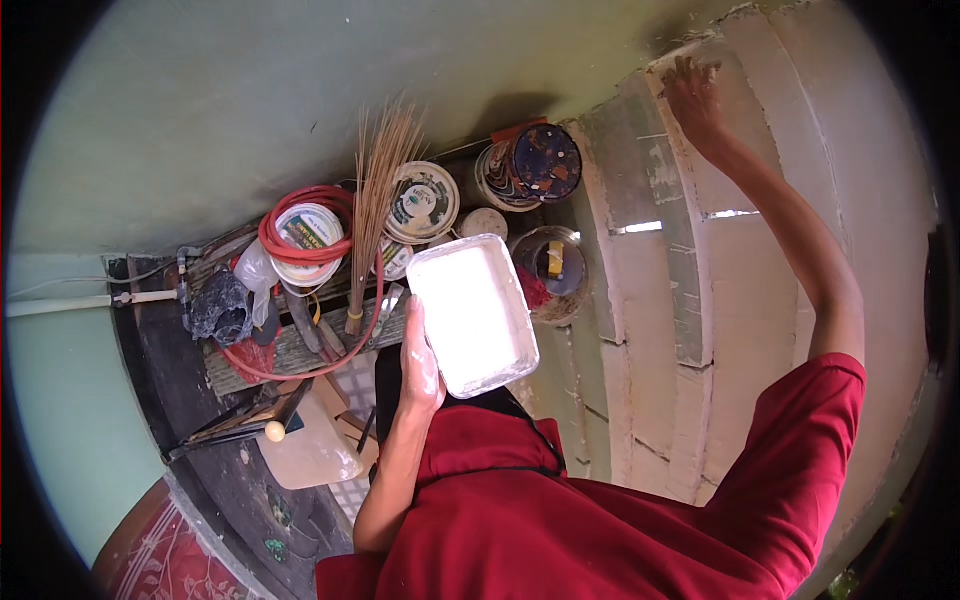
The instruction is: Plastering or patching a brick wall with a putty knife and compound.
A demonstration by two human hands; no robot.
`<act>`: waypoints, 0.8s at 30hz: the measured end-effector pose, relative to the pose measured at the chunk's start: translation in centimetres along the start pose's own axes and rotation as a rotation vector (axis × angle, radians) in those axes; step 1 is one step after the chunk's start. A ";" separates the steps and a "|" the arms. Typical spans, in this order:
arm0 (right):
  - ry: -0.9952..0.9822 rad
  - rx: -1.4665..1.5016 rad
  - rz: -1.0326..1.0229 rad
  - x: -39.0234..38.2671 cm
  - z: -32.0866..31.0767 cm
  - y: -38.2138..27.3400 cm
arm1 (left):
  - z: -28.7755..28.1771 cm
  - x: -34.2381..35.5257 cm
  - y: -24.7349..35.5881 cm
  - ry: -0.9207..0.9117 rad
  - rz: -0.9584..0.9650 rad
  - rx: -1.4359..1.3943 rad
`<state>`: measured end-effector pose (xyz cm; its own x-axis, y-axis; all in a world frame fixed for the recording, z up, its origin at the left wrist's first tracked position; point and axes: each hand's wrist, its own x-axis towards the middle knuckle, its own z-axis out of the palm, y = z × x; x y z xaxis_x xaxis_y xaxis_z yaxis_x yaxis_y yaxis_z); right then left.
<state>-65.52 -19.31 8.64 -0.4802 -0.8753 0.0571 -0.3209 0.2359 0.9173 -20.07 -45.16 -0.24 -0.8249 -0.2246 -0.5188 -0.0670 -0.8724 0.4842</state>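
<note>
My left hand [421,368] grips the side of a rectangular tub [527,345] with a smeared rim. Bright white material fills the view inside it, too glaring to tell paste from liquid. White smears mark the hand's thumb side. At the upper right, my right hand [695,100] reaches up to the boarded wall [740,270], its fingers apart at the top of a board. No tool shows in it, though the palm side is hidden.
Lidded white tubs [422,203], a red hose [340,205] and a bundle of thin sticks [380,200] crowd a plank shelf behind the tub. Beside them stand a dark-lidded can [548,163] and a bucket [570,300] holding a yellow item. A beige sheet [310,445] lies lower left.
</note>
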 end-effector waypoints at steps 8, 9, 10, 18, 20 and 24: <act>-0.570 0.039 -0.010 -1.8 -4.7 -3.4 | -1.6 -0.1 0.4 0.057 -0.013 -0.023; -0.671 0.099 -0.066 -1.8 -7.2 -3.2 | -1.7 -0.3 0.8 0.056 0.002 -0.024; -0.672 0.094 -0.058 -1.8 -8.9 -2.8 | -1.6 -0.2 0.9 0.047 0.003 -0.024; -0.253 0.215 0.107 1.2 -2.6 1.4 | -0.2 0.5 1.8 -0.022 -0.009 0.000; -0.356 0.259 0.134 0.2 -1.3 1.5 | -0.6 0.5 1.4 -0.022 -0.019 -0.002; -0.363 0.251 0.006 -4.4 -3.7 -0.2 | -1.1 0.2 0.9 0.017 -0.030 -0.029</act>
<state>-60.32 -17.06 9.71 -0.7242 -0.6788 -0.1215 -0.4842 0.3749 0.7906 -19.70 -46.47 -0.71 -0.8129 -0.2051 -0.5451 -0.0752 -0.8911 0.4475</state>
